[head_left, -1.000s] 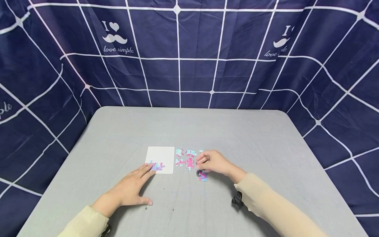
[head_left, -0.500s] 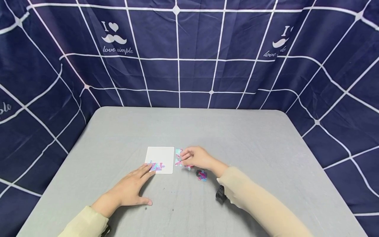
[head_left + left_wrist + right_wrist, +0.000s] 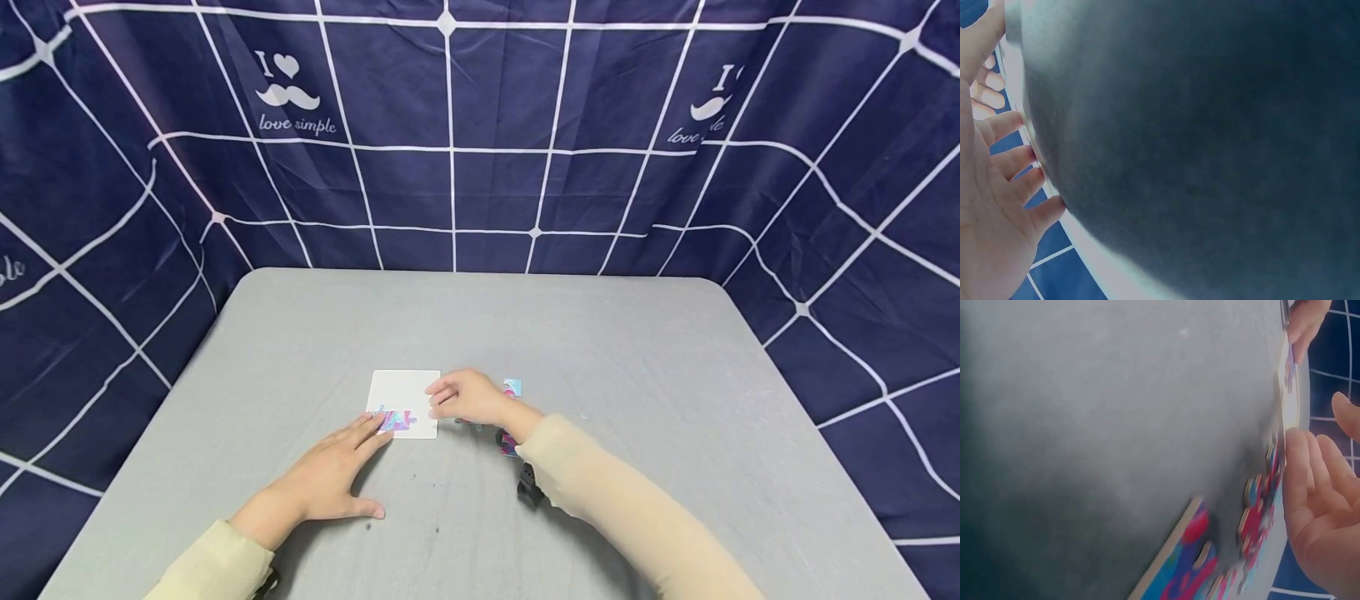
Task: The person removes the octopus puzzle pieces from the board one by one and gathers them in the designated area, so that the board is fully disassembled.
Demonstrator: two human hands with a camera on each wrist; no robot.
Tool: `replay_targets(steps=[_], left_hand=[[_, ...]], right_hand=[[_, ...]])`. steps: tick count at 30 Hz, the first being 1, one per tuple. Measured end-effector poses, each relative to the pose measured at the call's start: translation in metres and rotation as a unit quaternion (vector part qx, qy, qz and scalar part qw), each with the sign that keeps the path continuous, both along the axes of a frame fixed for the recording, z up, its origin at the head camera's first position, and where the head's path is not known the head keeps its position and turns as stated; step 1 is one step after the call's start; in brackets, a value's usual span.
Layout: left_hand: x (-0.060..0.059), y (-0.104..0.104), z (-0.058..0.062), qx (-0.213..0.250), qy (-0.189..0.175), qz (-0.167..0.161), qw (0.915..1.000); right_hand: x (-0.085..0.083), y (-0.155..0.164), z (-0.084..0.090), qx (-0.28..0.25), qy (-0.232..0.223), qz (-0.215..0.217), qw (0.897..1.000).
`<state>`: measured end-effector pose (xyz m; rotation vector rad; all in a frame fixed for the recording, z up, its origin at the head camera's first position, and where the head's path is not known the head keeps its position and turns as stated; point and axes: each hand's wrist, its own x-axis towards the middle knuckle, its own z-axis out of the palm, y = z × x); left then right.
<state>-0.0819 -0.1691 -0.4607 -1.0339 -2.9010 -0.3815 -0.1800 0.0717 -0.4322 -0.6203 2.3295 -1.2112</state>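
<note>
A white square board [image 3: 405,387] lies on the table with a joined strip of purple and pink puzzle pieces [image 3: 397,420] at its lower left. My left hand [image 3: 330,475] lies spread, its fingertips touching the board's lower left and the strip. Over the board's right edge hovers my right hand [image 3: 468,397], fingers extended and thumb apart in the right wrist view; nothing shows between them. Loose puzzle pieces lie below and right of it: a light blue piece [image 3: 513,387], a purple piece [image 3: 507,444] and a red piece [image 3: 1250,522]. My right hand and forearm hide others.
The grey table [image 3: 637,358] has rounded far corners. A dark blue curtain with white grid lines [image 3: 495,192] stands along its back and both sides. A black wrist device [image 3: 529,486] hangs under my right sleeve.
My right hand has moved left from the rightmost loose pieces, across the others, to the board's right edge. The left hand, the board and the joined strip stay in place.
</note>
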Motion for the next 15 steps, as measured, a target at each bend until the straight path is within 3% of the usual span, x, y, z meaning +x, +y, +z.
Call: replay_targets(steps=[8, 15], left_hand=[[0.0, 0.0, 0.003, -0.006, -0.011, 0.0, 0.9999], [0.0, -0.001, 0.001, 0.002, 0.0, -0.003, 1.0]], right_hand=[[0.0, -0.018, -0.001, 0.014, 0.018, 0.018, 1.0], [0.001, -0.027, -0.003, 0.048, 0.03, 0.026, 0.998]])
